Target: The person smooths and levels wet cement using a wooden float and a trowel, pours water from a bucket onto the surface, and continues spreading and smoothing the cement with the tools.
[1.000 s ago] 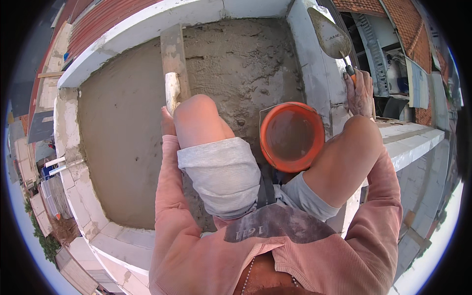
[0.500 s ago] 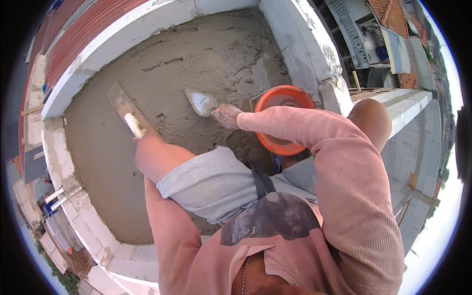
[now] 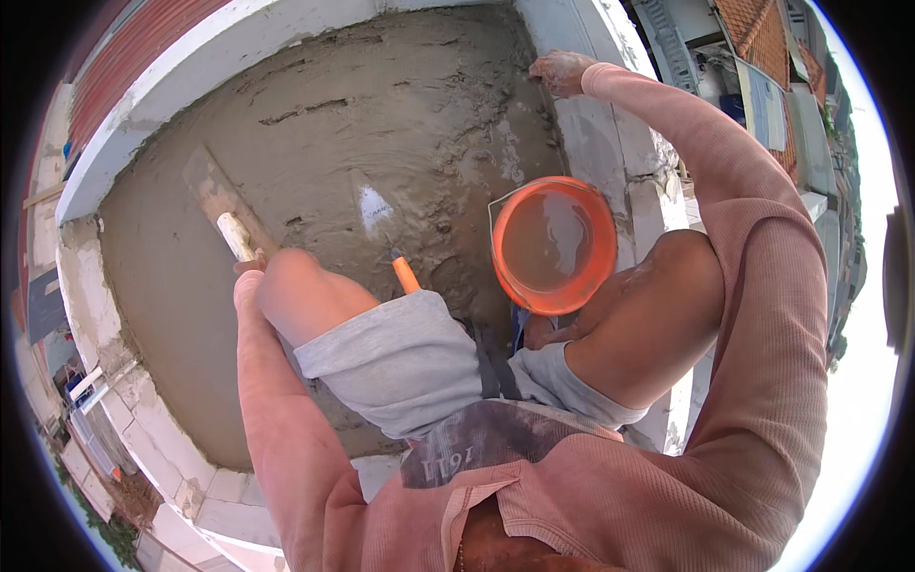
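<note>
My left hand (image 3: 250, 264), partly hidden behind my knee, is closed around the pale handle of a long flat plastering float (image 3: 217, 195). The float's blade rests on the wet grey mortar (image 3: 334, 143). A pointed trowel (image 3: 404, 274) with an orange handle lies on the mortar in front of me, with no hand on it. My right hand (image 3: 560, 73) is stretched out to the far right, against the inner face of the block wall (image 3: 596, 124). Its fingers are curled together; whatever they may hold is too small to make out.
An orange bucket (image 3: 602, 234) of murky water stands beside my right leg, its wire handle tipped to the left. Low walls of pale blocks enclose the mortar bed. Beyond them lie a red corrugated roof (image 3: 143, 48) and tiled roofs (image 3: 753, 33).
My right hand has let go of the pointed trowel and moved far right to the wall. The trowel now lies on the mortar. My left hand stays on the float.
</note>
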`<state>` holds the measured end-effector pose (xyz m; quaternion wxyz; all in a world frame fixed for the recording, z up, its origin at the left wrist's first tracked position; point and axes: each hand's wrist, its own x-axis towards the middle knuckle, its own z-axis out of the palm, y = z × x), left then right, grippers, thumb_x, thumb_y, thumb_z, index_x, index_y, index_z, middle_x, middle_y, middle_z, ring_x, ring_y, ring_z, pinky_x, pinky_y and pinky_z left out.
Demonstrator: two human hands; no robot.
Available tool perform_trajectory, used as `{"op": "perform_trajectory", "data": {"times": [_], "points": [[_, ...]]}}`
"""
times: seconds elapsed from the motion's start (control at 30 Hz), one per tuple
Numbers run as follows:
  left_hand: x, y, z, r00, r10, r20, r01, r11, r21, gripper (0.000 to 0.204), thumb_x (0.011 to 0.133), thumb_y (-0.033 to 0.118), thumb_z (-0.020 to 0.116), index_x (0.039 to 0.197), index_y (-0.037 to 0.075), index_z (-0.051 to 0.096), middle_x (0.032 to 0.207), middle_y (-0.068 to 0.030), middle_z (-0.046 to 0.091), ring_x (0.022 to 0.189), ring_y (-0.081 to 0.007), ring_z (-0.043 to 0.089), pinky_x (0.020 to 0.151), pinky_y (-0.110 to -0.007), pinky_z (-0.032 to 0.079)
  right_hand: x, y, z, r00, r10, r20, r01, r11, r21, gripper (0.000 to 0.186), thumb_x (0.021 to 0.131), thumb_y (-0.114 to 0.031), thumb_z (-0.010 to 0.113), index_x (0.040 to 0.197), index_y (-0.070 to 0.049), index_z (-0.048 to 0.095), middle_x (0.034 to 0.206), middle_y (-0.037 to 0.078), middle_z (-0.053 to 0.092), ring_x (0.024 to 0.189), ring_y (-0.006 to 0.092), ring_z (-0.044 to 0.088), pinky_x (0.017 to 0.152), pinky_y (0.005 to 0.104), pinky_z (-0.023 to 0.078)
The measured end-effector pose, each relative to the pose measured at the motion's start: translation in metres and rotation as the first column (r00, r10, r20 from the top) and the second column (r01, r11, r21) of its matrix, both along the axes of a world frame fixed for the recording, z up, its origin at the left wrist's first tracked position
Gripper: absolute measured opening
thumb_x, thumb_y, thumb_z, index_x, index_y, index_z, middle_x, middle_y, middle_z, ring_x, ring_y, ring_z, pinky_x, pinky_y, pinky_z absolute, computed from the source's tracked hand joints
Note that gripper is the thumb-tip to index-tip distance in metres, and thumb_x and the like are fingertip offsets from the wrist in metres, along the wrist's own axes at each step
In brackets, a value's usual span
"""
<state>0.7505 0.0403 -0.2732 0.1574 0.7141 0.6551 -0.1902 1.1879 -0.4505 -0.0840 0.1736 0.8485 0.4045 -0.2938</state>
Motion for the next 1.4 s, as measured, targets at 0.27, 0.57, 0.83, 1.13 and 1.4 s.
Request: {"op": "perform_trajectory", "data": {"times": [0.27,0.57,0.83,1.13,1.4], "points": [[-0.002,0.006,-0.017,0.979,0.015,-0.203,-0.001,0.997,0.073,0.082,0.079,0.065,0.063,0.127,0.004,0.039,0.122,-0.024,0.058,0.115,-0.0421,0.056,0.095,-0.056,0.042,0.034,-0.013,-0.15,0.966,-0.173,0.195,0.161,0.984,0.076,0.036,0.086,-0.012,0.055,0.121,-0.006,0.049,0.13,0.015,0.05,0.12,0.0365,0.05,0.099,0.0463,0.046],[-0.022,0.001,-0.008,0.957,0.092,-0.274,-0.085,0.996,0.038,0.087,0.077,0.067,0.064,0.128,0.002,0.037,0.123,-0.0239,0.057,0.117,-0.0411,0.055,0.099,-0.055,0.041,-0.069,-0.047,-0.1,0.999,-0.01,0.03,0.016,0.979,-0.205,0.047,0.082,-0.018,0.066,0.126,-0.011,0.05,0.141,0.01,0.039,0.129,0.0326,0.043,0.103,0.0439,0.043],[0.007,-0.01,-0.007,0.983,0.068,-0.172,-0.087,0.991,-0.103,0.088,0.076,0.063,0.069,0.128,0.001,0.035,0.123,-0.0234,0.057,0.116,-0.0386,0.055,0.101,-0.05,0.04,-0.068,-0.079,-0.113,0.94,0.303,-0.158,-0.333,0.914,-0.231,0.044,0.085,-0.017,0.062,0.126,-0.029,0.051,0.143,0.007,0.034,0.134,0.0316,0.036,0.099,0.0438,0.047],[-0.003,0.0,0.014,0.985,0.057,-0.163,-0.062,0.998,-0.026,0.081,0.077,0.057,0.069,0.126,0.0,0.037,0.118,-0.0214,0.06,0.111,-0.0362,0.059,0.096,-0.047,0.045,-0.083,-0.095,-0.154,0.923,0.382,-0.044,-0.384,0.913,-0.135,0.03,0.091,-0.025,0.048,0.12,-0.026,0.054,0.137,0.005,0.041,0.127,0.0321,0.042,0.09,0.0404,0.052],[-0.003,0.002,0.018,0.988,0.006,-0.157,-0.006,1.0,-0.002,0.07,0.079,0.049,0.068,0.121,0.0,0.042,0.113,-0.0213,0.062,0.106,-0.0357,0.06,0.091,-0.045,0.046,-0.082,-0.104,-0.181,0.917,0.382,0.12,-0.386,0.922,0.015,0.019,0.09,-0.024,0.047,0.105,-0.018,0.057,0.119,0.002,0.049,0.111,0.0307,0.051,0.078,0.0404,0.053]]}}
